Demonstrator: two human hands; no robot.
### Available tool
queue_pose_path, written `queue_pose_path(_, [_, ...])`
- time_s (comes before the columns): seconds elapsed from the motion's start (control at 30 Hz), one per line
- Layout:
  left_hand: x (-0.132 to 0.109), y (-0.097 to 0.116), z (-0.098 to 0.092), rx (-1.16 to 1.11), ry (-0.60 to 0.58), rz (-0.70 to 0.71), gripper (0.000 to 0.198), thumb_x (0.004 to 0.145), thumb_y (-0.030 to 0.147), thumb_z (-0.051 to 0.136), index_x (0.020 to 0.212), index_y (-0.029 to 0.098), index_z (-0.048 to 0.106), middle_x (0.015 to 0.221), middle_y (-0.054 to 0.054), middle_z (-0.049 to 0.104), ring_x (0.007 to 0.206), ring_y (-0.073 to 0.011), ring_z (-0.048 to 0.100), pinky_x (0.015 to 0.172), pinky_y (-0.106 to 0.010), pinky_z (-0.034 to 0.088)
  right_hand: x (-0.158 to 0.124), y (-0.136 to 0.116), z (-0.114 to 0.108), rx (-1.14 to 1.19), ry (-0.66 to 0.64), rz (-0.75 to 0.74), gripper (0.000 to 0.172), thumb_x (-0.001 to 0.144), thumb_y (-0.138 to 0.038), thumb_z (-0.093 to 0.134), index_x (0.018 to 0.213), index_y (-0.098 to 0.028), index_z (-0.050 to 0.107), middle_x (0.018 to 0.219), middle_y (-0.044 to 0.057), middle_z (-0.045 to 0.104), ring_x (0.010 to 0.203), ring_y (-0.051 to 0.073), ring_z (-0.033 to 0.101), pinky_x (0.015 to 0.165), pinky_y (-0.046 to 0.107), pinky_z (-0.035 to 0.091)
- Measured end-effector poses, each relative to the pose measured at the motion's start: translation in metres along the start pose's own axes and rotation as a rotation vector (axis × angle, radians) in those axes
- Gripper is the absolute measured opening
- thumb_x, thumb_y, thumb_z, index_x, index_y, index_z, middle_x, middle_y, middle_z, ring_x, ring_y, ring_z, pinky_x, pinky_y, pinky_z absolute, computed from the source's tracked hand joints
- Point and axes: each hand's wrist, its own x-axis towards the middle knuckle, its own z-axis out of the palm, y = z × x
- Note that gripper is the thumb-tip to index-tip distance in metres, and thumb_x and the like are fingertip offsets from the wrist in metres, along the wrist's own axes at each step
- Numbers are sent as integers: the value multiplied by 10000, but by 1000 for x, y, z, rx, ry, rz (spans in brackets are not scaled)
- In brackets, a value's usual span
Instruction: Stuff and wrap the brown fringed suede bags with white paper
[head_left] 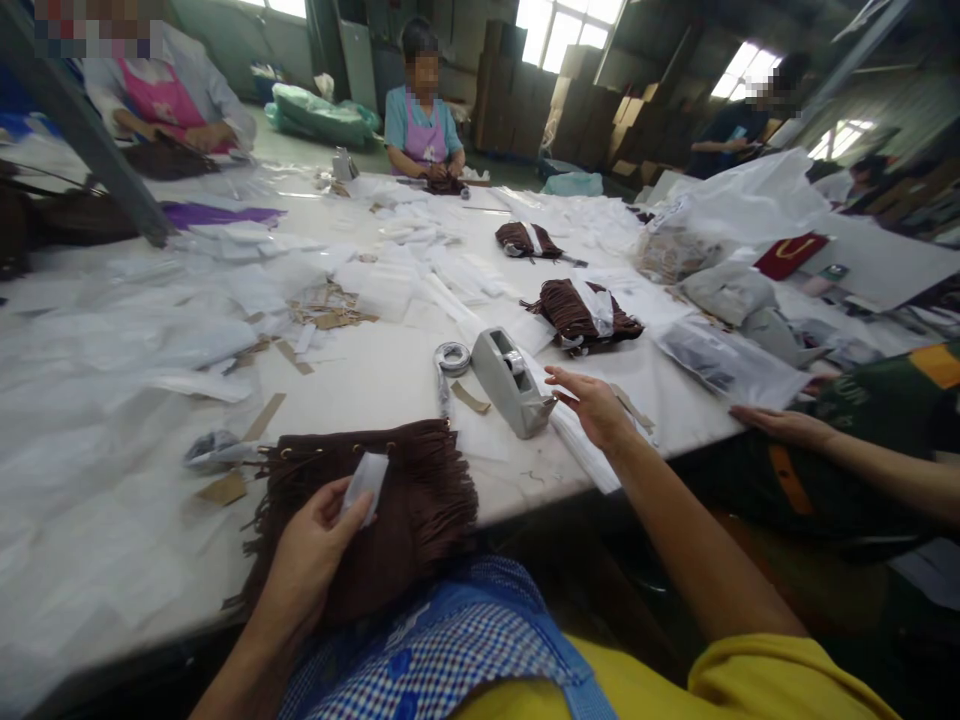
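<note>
My left hand (319, 545) is closed on a small, folded piece of translucent white sheet (370, 482). It is just over a dark brown fringed bag (405, 500) lying flat at the table's near edge. A row of metal eyelets runs along the bag's top. My right hand (596, 410) reaches to the toothed front end of a grey tape dispenser (506, 385), its fingers stretched out and apart. I cannot tell whether a fingertip touches the tape. Beside the dispenser lies a coiled strap in clear wrapping (452, 358).
Two bundled brown fringed bags (589, 315) with white bands lie beyond the dispenser. Plastic sheets (150, 330) and brown card scraps (330, 305) cover the left. At right, a co-worker's hand (784, 425) touches a clear bag (727, 360). Other people work across the table.
</note>
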Motion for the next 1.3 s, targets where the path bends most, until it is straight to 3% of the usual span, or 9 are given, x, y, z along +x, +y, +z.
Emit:
queue_pose_path(0.13, [0, 1, 1, -3, 19, 8, 442, 729, 400, 796, 1099, 190, 676, 1066, -69, 743, 954, -210, 710, 880, -307, 566, -20, -2, -12, 29, 23, 38, 338, 657, -467, 826, 812, -170, 775, 1016, 107, 743, 1039, 239, 657, 880, 337, 521])
queue_pose_path(0.37, [1, 1, 0, -35, 4, -18, 485, 697, 414, 820, 1106, 198, 670, 1056, -54, 745, 982, -203, 699, 866, -281, 564, -34, 40, -18, 123, 57, 277, 398, 551, -409, 914, 814, -152, 763, 837, 78, 750, 628, 118, 655, 672, 274, 595])
queue_pose_path(0.57, [0, 1, 2, -42, 26, -14, 507, 705, 404, 806, 1123, 164, 651, 1064, -72, 740, 941, -191, 695, 850, -283, 552, -41, 60, -11, 131, 130, 309, 355, 523, -385, 927, 710, -152, 734, 743, 69, 725, 557, 107, 606, 563, 240, 573])
queue_pose_path(0.67, [-1, 2, 3, -29, -3, 29, 508, 722, 419, 787, 1130, 148, 653, 1076, -86, 737, 974, -210, 689, 873, -304, 541, -65, 58, 19, 123, -13, 297, 341, 600, -422, 886, 778, -166, 749, 784, 61, 728, 568, 103, 602, 592, 247, 568])
queue_pose_path(0.77, [-1, 3, 4, -16, -6, 72, 526, 724, 440, 776, 1137, 139, 651, 1104, -98, 729, 999, -233, 685, 879, -325, 535, -92, 42, 76, 83, -358, 187, 309, 752, -448, 774, 884, -169, 751, 801, 48, 731, 586, 99, 618, 629, 241, 545])
queue_pose_path(0.87, [-3, 4, 4, -9, -16, 97, 541, 730, 456, 763, 1149, 136, 643, 1128, -110, 721, 1027, -247, 676, 883, -338, 526, -108, 23, 137, 65, -647, 88, 480, 807, -413, 722, 1237, -215, 644, 739, 5, 728, 572, 114, 644, 614, 234, 519])
queue_pose_path(0.97, [-4, 4, 3, -27, -42, 119, 528, 736, 461, 763, 1141, 141, 649, 1134, -114, 719, 1049, -250, 667, 903, -337, 504, -107, 18, 175, -35, -698, -33, 641, 830, -351, 693, 1422, -253, 470, 693, -35, 720, 570, 126, 663, 630, 237, 519])
queue_pose_path(1.13, [-4, 1, -2, -94, -85, 127, 498, 746, 441, 768, 1131, 142, 666, 1115, -109, 721, 1042, -249, 650, 880, -315, 484, -97, 30, 187, -268, -655, -112, 635, 849, -275, 657, 1441, -243, 429, 649, -59, 699, 488, 112, 644, 612, 226, 523])
queue_pose_path(1.3, [-4, 0, -7, -172, -126, 60, 491, 760, 421, 764, 1143, 130, 663, 1049, -93, 720, 904, -194, 639, 811, -283, 480, -95, 43, 184, -119, -781, -74, 600, 902, -261, 572, 1470, -243, 380, 724, -42, 696, 591, 128, 691, 643, 244, 549])
